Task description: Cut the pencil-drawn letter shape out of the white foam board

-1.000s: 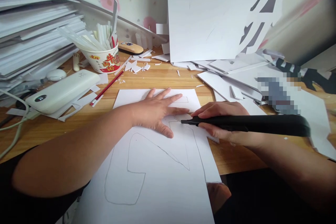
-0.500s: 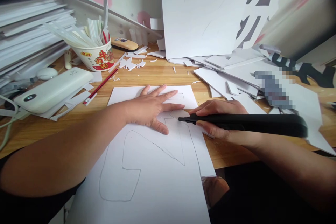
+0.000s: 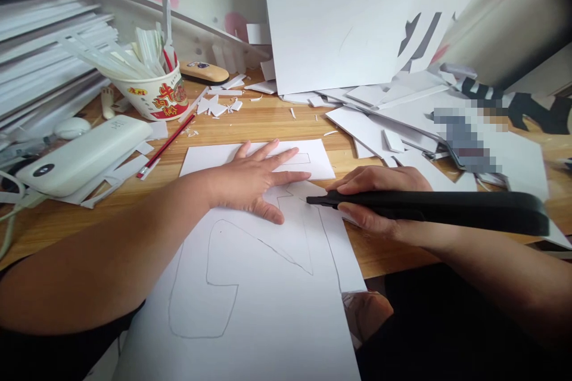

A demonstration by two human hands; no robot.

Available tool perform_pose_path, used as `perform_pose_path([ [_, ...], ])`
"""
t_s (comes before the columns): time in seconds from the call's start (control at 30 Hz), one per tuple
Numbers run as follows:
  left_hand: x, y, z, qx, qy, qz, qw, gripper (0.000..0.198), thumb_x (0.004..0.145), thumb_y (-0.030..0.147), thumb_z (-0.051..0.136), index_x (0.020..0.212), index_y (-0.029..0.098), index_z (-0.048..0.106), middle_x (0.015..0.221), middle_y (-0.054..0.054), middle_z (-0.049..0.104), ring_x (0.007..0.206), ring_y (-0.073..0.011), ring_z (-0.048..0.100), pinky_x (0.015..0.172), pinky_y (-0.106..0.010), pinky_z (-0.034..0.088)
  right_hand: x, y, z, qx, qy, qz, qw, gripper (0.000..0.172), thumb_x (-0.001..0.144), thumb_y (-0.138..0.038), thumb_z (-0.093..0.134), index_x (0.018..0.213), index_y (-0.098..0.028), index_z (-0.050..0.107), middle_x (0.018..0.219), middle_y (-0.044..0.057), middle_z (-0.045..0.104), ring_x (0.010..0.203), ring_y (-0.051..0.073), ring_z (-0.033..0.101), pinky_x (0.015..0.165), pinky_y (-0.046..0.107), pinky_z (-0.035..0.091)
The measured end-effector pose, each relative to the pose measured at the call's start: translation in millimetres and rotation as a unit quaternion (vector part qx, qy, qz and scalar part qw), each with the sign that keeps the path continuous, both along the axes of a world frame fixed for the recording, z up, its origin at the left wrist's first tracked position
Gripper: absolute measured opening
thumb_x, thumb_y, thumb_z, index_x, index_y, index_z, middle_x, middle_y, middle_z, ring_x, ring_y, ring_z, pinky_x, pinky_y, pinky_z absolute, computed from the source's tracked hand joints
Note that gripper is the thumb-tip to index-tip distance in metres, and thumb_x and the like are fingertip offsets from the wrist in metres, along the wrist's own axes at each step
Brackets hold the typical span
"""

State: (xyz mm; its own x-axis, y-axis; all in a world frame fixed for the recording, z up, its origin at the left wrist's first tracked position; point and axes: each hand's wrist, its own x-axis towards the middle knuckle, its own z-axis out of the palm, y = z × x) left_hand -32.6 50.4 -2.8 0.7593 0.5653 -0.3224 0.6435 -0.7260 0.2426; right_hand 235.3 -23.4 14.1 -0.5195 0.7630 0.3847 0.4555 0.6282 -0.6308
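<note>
A large white sheet point(image 3: 250, 303) with a pencilled outline lies across the wooden desk's front edge. My left hand point(image 3: 252, 181) rests flat on it, fingers spread, pressing it down near the top of the outline. My right hand point(image 3: 379, 202) grips a long black utility knife point(image 3: 429, 208) held almost level, its tip touching the sheet just right of my left fingertips. A smaller white sheet point(image 3: 308, 161) with a drawn rectangle lies under my left fingers.
A white power bank point(image 3: 80, 155) and a red pencil point(image 3: 165, 146) lie at left. A paper cup point(image 3: 154, 92) full of white strips stands behind them. Stacked white boards point(image 3: 40, 41) fill the far left. Offcuts point(image 3: 393, 125) and an upright board point(image 3: 335, 18) crowd the right and back.
The view has shifted slightly, so everything sits a little to the left. The knife has drawn back a little to the right along the sheet. My left hand stays flat on the sheet.
</note>
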Motion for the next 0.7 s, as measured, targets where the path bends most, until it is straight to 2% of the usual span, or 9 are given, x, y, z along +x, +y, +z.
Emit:
perform_pose_path([
  [0.13, -0.7, 1.6, -2.1, -0.007, -0.001, 0.002, 1.0, 0.093, 0.072, 0.083, 0.057, 0.152, 0.05, 0.025, 0.168, 0.0, -0.008, 0.149, -0.0446, -0.015, 0.109, -0.071, -0.012, 1.5, -0.2, 1.6, 0.009, -0.001, 0.009, 1.0, 0.014, 0.08, -0.017, 0.073, 0.09, -0.025, 0.067, 0.092, 0.002, 0.078, 0.077, 0.017, 0.075, 0.066, 0.025, 0.059],
  [0.37, -2.0, 2.3, -2.7, -0.003, 0.009, -0.006, 1.0, 0.093, 0.072, 0.083, 0.055, 0.153, 0.05, 0.022, 0.167, 0.001, -0.01, 0.149, -0.0445, -0.016, 0.109, -0.072, -0.011, 6.7, 8.2, 3.7, 0.001, 0.008, 0.079, 0.997, 0.016, 0.08, -0.016, 0.072, 0.093, -0.026, 0.069, 0.093, 0.003, 0.078, 0.081, 0.018, 0.074, 0.07, 0.026, 0.06],
  [0.7, -3.6, 2.5, -5.4, 0.002, -0.008, -0.006, 1.0, 0.093, 0.072, 0.084, 0.055, 0.152, 0.051, 0.023, 0.168, 0.001, -0.008, 0.15, -0.0438, -0.014, 0.109, -0.072, -0.011, 7.5, 5.0, 5.4, -0.021, 0.007, 0.06, 0.998, 0.015, 0.078, -0.017, 0.073, 0.088, -0.027, 0.071, 0.092, 0.002, 0.079, 0.081, 0.019, 0.075, 0.069, 0.027, 0.06],
])
